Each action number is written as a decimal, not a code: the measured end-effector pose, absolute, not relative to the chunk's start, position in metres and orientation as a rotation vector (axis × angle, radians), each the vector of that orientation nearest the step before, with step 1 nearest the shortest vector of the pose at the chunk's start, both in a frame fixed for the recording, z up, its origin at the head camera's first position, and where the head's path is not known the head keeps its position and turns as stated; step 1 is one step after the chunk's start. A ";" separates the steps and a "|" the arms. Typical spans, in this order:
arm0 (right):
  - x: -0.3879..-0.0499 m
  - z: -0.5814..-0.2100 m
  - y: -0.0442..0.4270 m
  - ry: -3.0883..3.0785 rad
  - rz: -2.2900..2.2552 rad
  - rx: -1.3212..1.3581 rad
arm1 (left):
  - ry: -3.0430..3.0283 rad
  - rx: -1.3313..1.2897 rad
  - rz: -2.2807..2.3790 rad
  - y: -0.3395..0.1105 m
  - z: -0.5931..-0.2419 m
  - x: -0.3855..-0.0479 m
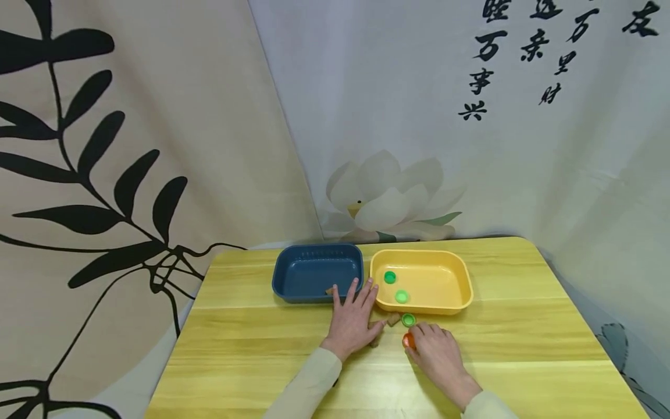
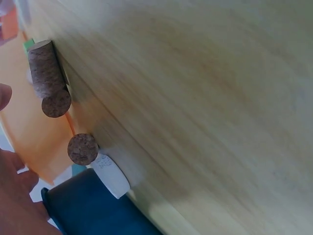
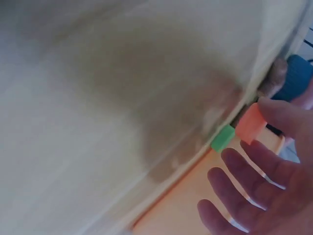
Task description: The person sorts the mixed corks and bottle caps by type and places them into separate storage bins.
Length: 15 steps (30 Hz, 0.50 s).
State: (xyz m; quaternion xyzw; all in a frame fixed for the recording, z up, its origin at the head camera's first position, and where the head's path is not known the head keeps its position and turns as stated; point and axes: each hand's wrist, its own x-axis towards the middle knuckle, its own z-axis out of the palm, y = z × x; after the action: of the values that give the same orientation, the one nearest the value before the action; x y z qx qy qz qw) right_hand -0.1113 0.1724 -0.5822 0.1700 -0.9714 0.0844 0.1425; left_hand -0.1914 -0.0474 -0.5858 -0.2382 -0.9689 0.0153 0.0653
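two trays (image 1: 434,279); four caps (image 1: 401,297)

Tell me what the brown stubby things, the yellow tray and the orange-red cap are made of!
The brown stubby things look like cork: matte, with speckled grain. The yellow tray seems plastic, smooth with pale highlights. The orange-red cap is probably plastic too, brightly coloured, but blur hides its finish.

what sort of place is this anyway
Probably an indoor tabletop workspace, perhaps a makeshift one: a wood-grain table stands in front of printed hangings, and a blue tray and a yellow tray sit side by side on it. Home or studio, I can't tell.
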 end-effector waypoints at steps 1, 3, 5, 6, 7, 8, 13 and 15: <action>-0.111 -0.581 0.173 -2.802 0.252 0.483 | -2.923 -0.713 0.042 -0.048 -0.586 -0.192; -0.111 -0.576 0.174 -2.801 0.274 0.464 | -2.917 -0.704 0.032 -0.048 -0.586 -0.193; -0.110 -0.570 0.177 -2.790 0.300 0.447 | -2.916 -0.699 0.018 -0.049 -0.586 -0.194; -0.110 -0.567 0.179 -2.778 0.315 0.435 | -2.915 -0.701 0.011 -0.049 -0.585 -0.194; -0.109 -0.563 0.182 -2.759 0.331 0.428 | -2.914 -0.703 0.002 -0.048 -0.586 -0.194; -0.109 -0.558 0.185 -2.734 0.352 0.416 | -2.913 -0.708 -0.009 -0.048 -0.586 -0.194; -0.117 -0.535 0.200 -2.597 0.471 0.374 | -2.931 -0.712 -0.037 -0.047 -0.587 -0.192; -0.124 -0.527 0.206 -2.556 0.508 0.361 | -2.928 -0.711 -0.036 -0.046 -0.588 -0.190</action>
State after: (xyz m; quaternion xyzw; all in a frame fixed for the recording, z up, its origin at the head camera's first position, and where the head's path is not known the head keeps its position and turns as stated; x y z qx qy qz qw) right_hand -0.1242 0.2055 -0.5265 0.1329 -0.9401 0.1866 0.2525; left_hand -0.1901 -0.0464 -0.5880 -0.2354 -0.9697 -0.0120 0.0643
